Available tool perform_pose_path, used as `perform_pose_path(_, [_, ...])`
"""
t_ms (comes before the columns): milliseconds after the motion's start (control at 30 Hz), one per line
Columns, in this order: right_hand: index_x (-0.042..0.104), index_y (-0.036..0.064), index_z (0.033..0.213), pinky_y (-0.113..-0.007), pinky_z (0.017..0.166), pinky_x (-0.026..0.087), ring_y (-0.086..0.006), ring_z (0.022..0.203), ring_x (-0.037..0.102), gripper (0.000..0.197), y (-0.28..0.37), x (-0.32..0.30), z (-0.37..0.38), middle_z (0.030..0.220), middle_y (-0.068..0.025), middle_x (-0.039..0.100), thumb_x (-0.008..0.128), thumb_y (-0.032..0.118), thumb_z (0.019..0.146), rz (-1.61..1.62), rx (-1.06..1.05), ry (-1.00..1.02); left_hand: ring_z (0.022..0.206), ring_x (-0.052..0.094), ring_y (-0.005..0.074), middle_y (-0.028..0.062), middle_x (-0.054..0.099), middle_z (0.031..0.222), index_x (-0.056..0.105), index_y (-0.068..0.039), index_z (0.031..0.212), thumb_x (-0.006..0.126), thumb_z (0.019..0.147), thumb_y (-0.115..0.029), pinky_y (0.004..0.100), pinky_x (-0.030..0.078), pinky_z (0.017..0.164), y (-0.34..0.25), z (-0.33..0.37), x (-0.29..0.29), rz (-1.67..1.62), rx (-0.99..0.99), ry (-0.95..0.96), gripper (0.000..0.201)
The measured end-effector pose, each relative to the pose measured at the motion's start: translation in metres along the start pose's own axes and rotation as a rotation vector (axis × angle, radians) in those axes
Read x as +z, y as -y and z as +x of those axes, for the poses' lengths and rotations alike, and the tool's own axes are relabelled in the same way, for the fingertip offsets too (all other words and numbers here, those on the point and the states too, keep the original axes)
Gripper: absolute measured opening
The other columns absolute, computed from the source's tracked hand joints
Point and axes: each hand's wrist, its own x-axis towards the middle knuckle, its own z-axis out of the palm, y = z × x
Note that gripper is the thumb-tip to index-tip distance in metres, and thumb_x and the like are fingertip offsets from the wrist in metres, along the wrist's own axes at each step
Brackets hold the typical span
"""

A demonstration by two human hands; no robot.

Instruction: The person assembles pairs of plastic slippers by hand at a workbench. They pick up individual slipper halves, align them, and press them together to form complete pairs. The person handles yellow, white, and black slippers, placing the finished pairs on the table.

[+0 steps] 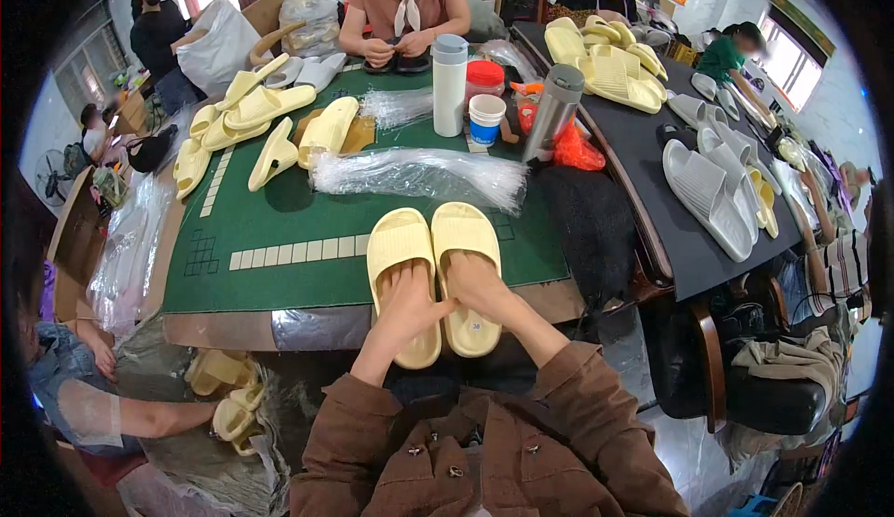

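A pair of pale yellow slide slippers stands side by side at the table's front edge, toes pointing away from me. My left hand [407, 301] reaches into the left slipper [399, 240], its fingertips going under the ribbed strap. Inside the right slipper [467, 233] is my right hand [473, 284], with most of its fingers hidden beneath the strap. Both thumbs come close together between the two slippers. The heels overhang the edge toward my lap. Just beyond the toes lies a bundle of clear plastic strands [424, 176].
Several yellow slippers [265, 107] lie at the table's far left. A white bottle [449, 88], a paper cup [486, 121] and a steel tumbler [555, 112] stand behind the strands. Grey slippers [703, 196] cover the right-hand table. Co-workers sit around; one arm [168, 417] handles slippers at lower left.
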Motion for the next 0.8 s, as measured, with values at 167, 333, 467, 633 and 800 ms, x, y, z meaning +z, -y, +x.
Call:
perform_pose_path(167, [0.055, -0.0068, 0.103, -0.053, 0.076, 0.049, -0.0463, 0.084, 0.062, 0.024, 0.001, 0.001, 0.002, 0.09, -0.0298, 0.064, 0.047, 0.009, 0.086, 0.06, 0.094, 0.011, 0.115, 0.049, 0.0468, 0.0327, 0.051, 0.122, 0.051, 0.01, 0.119, 0.074, 0.072, -0.03, 0.0502, 0.042, 0.095, -0.014, 0.02, -0.01, -0.168, -0.179, 0.226, 0.066])
perform_pose_path(333, [0.055, -0.0063, 0.104, -0.054, 0.078, 0.047, -0.0466, 0.087, 0.061, 0.024, -0.001, 0.006, 0.002, 0.093, -0.0301, 0.063, 0.049, 0.009, 0.086, 0.074, 0.049, -0.013, 0.107, 0.055, 0.0458, 0.0316, 0.06, 0.106, 0.059, 0.01, 0.106, 0.07, 0.075, -0.021, 0.0499, 0.046, 0.09, -0.004, 0.025, 0.022, -0.106, -0.175, -0.047, 0.045])
perform_pose_path(467, [0.056, -0.0037, 0.102, -0.053, 0.08, 0.048, -0.0453, 0.09, 0.059, 0.023, -0.007, 0.006, -0.005, 0.093, -0.0252, 0.062, 0.053, 0.013, 0.087, -0.164, -0.186, -0.067, 0.102, 0.058, 0.0451, 0.0305, 0.062, 0.1, 0.062, 0.008, 0.101, 0.069, 0.075, -0.019, 0.0499, 0.046, 0.088, -0.004, 0.021, 0.03, -0.039, -0.073, -0.224, 0.038])
perform_pose_path(633, [0.058, 0.0003, 0.099, -0.047, 0.071, 0.049, -0.0365, 0.101, 0.058, 0.023, 0.024, -0.019, -0.036, 0.104, -0.0196, 0.057, 0.062, 0.019, 0.086, -0.284, -0.296, -0.241, 0.089, 0.062, 0.042, 0.0264, 0.065, 0.092, 0.064, 0.006, 0.089, 0.068, 0.077, -0.023, 0.0474, 0.049, 0.082, 0.005, 0.015, 0.034, 0.02, 0.014, -0.275, 0.031])
perform_pose_path(800, [0.064, 0.0032, 0.096, -0.041, 0.073, 0.053, -0.0335, 0.085, 0.064, 0.016, 0.053, -0.061, -0.016, 0.09, -0.0161, 0.064, 0.061, 0.017, 0.089, -0.159, -0.1, -0.038, 0.082, 0.064, 0.0398, 0.0237, 0.066, 0.081, 0.066, 0.004, 0.079, 0.065, 0.083, -0.032, 0.0475, 0.048, 0.081, 0.009, 0.019, 0.042, -0.007, -0.051, -0.233, 0.037])
